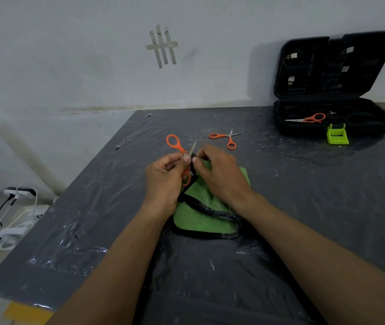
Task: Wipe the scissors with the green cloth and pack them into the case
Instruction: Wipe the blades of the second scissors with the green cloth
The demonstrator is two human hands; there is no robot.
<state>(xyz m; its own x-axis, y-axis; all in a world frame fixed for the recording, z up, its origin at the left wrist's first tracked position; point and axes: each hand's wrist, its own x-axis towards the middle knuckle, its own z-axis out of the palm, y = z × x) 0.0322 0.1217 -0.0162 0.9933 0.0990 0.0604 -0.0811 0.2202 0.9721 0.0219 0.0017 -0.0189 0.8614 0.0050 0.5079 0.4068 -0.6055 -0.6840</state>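
The left grip [165, 174] is curled around a pair of orange-handled scissors [192, 148] and holds it a little above the counter [304, 195], in the middle of the scene. The blades of this pair are opened: one handle ring points up to the far left, the other ring is low between the two hands, and one blade sticks up between the fingertips. The right grip [219, 174] is pinching the black border of the green cloth [200, 214] just beside that blade. The rest of the cloth lies on the counter under both wrists.

A second pair of scissors [228, 136], also opened, lies flat on the counter a little farther and to the right. At the far right stands the black case [304, 130], opened, with its lid against the wall. A third pair of scissors [313, 118] lies inside its bottom half. A small lime-green plastic piece [337, 135] stands in front of the case.
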